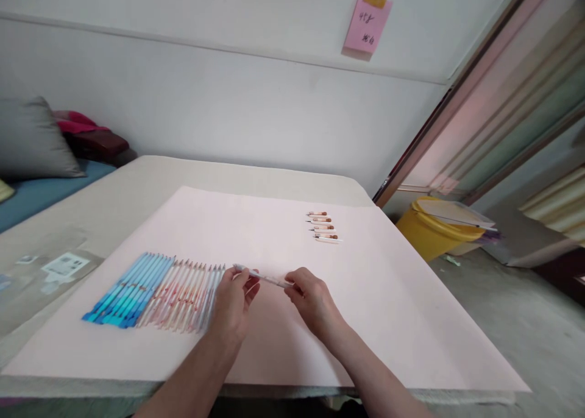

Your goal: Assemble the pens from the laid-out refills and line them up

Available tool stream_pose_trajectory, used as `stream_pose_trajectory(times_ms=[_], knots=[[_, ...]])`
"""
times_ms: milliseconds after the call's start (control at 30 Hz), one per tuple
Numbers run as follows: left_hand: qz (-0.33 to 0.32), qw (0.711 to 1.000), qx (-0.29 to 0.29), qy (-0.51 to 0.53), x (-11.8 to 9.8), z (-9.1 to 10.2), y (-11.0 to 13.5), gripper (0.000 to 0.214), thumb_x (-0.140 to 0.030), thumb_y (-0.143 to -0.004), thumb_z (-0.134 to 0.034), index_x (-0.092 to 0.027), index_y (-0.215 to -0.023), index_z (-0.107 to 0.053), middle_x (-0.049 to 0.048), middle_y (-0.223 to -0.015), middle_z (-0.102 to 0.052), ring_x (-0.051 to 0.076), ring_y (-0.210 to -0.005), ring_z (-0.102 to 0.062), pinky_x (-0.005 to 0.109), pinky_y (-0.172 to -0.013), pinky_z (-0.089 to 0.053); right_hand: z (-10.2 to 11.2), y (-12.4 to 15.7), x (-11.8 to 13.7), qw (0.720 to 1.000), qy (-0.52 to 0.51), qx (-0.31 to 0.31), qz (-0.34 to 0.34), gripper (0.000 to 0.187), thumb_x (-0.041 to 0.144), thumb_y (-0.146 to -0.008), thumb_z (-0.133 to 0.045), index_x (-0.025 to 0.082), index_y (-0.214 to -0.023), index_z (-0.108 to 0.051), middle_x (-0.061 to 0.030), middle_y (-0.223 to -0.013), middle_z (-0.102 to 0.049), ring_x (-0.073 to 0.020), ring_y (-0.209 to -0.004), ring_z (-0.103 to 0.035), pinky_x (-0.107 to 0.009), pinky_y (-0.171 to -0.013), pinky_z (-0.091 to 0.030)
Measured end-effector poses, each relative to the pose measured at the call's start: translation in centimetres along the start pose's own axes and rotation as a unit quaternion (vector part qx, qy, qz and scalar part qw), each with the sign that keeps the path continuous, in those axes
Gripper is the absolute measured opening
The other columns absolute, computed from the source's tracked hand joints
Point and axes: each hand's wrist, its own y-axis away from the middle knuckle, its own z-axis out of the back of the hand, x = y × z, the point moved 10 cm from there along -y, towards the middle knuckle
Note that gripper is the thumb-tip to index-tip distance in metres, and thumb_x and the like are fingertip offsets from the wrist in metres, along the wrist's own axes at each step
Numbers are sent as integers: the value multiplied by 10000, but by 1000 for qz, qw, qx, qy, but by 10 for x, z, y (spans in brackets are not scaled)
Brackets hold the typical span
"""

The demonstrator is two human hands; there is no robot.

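A slim pale pen (pixel 270 279) is held level above the pink sheet (pixel 274 339), with both hands on it. My left hand (pixel 234 296) pinches it near its left end, and the tip sticks out past the fingers. My right hand (pixel 311 297) grips its other end between thumb and fingers. Close beside my left hand lies a row of pens: blue pens (pixel 132 287), pinkish-white pens (pixel 176 293) and greyish pens (pixel 211 293), tips pointing away from me. My left hand partly hides the greyish ones.
Several short pen-like pieces (pixel 323 227) with dark tips and brown ends lie farther back on the sheet. At the left is a clear plastic bag (pixel 59 278) with a label. A yellow bin (pixel 427 229) stands on the floor right of the table. A white wall (pixel 228 101) rises behind.
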Motion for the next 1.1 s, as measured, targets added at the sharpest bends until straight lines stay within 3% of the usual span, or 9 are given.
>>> stream_pose_trajectory(times_ms=[300, 367, 433, 533, 633, 700, 767, 933, 1100], knots=[[-4, 1000, 3, 8, -1, -1, -1, 75, -142, -757, -592, -170, -791, -532, 64, -812, -648, 113, -676, -605, 253, -642, -484, -4, 1, -4, 997, -59, -14, -48, 164, 108, -748, -480, 196, -776, -616, -30, -799, -581, -137, -686, -565, -247, -627, -436], [-11, 1000, 16, -5, -4, -3, -1, 89, -162, -752, -602, -172, -809, -535, 67, -835, -652, 115, -690, -604, 261, -657, -482, -16, 2, -15, 979, -163, 26, -120, 147, 165, -766, -471, 178, -784, -616, -15, -689, -577, -133, -593, -581, -250, -572, -460], [-19, 999, 35, -19, -6, -7, 0, 116, -195, -742, -617, -172, -825, -540, 70, -853, -656, 119, -707, -603, 265, -669, -478, -29, 5, -26, 939, -280, 58, -192, 177, 223, -769, -476, 161, -870, -608, 7, -617, -564, -137, -509, -588, -260, -514, -479], [-27, 998, 48, -30, -8, -10, 1, 151, -231, -725, -637, -170, -828, -545, 71, -860, -656, 125, -728, -602, 269, -679, -473, -36, 6, -32, 908, -353, 54, -220, 208, 271, -761, -490, 155, -904, -588, 8, -630, -576, -156, -515, -614, -275, -501, -497], [-31, 998, 34, -31, -8, -8, 3, 160, -237, -713, -647, -175, -819, -544, 68, -870, -656, 131, -739, -605, 279, -685, -474, -27, 6, -32, 942, -276, 10, -192, 184, 264, -787, -461, 168, -853, -604, -5, -623, -580, -146, -547, -605, -265, -546, -494], [-28, 999, 30, -24, -6, -7, 3, 159, -236, -710, -651, -178, -810, -542, 69, -875, -658, 133, -743, -608, 281, -686, -474, -16, 5, -22, 973, -180, -28, -138, 157, 226, -770, -487, 186, -849, -617, -31, -722, -605, -142, -617, -600, -257, -599, -484], [-24, 999, 33, -21, -4, -8, 2, 161, -234, -708, -653, -177, -812, -544, 71, -874, -659, 133, -741, -608, 281, -689, -473, -13, 5, -13, 987, -120, -36, -99, 130, 211, -763, -502, 196, -815, -620, -43, -803, -601, -134, -639, -589, -237, -587, -470], [-23, 998, 50, -29, -7, -13, 5, 177, -249, -697, -658, -172, -822, -558, 75, -878, -658, 137, -749, -605, 281, -693, -461, -33, 8, -27, 962, -201, 31, -184, 232, 315, -833, -421, 184, -745, -592, 10, -596, -538, -93, -399, -498, -186, -352, -362], [-36, 998, 43, -29, -12, -13, 4, 221, -295, -665, -696, -171, -788, -560, 36, -831, -630, 123, -742, -588, 263, -686, -451, -24, 6, -21, 970, -181, 7, -165, 212, 319, -821, -454, 194, -703, -578, 34, -510, -505, -94, -419, -503, -186, -400, -376]])
